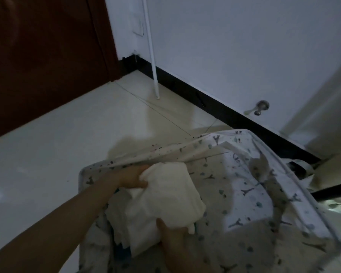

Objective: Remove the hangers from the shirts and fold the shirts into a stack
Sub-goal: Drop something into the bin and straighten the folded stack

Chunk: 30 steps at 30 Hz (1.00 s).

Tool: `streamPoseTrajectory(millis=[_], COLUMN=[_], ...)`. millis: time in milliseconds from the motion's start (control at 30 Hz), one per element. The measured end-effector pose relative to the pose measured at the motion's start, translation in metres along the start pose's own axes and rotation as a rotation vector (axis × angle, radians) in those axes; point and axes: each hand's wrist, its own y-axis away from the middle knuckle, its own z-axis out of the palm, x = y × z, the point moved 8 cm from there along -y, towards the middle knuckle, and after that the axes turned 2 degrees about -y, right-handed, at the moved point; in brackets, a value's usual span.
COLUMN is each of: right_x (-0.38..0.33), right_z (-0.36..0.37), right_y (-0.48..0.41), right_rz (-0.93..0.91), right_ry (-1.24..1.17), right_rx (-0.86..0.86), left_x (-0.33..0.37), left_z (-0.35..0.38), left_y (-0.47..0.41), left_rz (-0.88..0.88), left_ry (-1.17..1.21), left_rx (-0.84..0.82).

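A folded white shirt (165,201) is held between both my hands over a white fabric bin (264,194) printed with small dark tower shapes. My left hand (130,177) grips the shirt's far left edge, fingers curled into the cloth. My right hand (175,239) grips its near edge from below, thumb on top. Under the shirt lie more white folded cloth layers and a strip of blue fabric (124,253). No hanger shows in the dim view.
Pale tiled floor (67,144) spreads to the left. A dark red door (43,56) stands at the far left. A white wall with black skirting (215,99), a thin white pipe (152,56) and a metal doorstop (260,107) runs behind. A black bar (333,190) crosses at right.
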Motion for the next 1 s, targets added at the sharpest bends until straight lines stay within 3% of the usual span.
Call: streamPoseTrajectory(millis=[100, 167, 267, 400, 467, 700, 833, 1000], right_x=[-0.005, -0.021, -0.071, -0.167, -0.207, -0.269, -0.234, -0.154], right_z=[0.001, -0.021, -0.072, -0.166, -0.22, -0.359, -0.412, -0.484], right_y=[0.021, 0.049, 0.107, 0.219, 0.292, 0.57, 0.697, 0.815], right_rz=[0.117, 0.161, 0.128, 0.054, 0.032, -0.015, -0.048, -0.103], right_ry=[-0.034, 0.109, 0.239, -0.184, -0.315, -0.301, -0.304, -0.448], right_rx=[-0.149, -0.265, -0.296, -0.191, -0.134, 0.11, 0.272, 0.552], left_x=[0.003, 0.017, 0.058, 0.137, 0.19, 0.404, 0.502, 0.612], left_z=[-0.009, -0.014, -0.028, -0.073, -0.104, -0.171, -0.166, -0.136], left_y=[0.034, 0.075, 0.157, 0.291, 0.36, 0.548, 0.605, 0.613], left_rz=[-0.152, -0.26, -0.284, -0.301, -0.253, -0.036, 0.15, 0.397], left_ry=[-0.175, -0.223, 0.065, 0.429, 0.506, 0.46, 0.364, 0.142], left_rx=[0.08, 0.153, 0.219, 0.242, 0.259, 0.144, -0.025, -0.183])
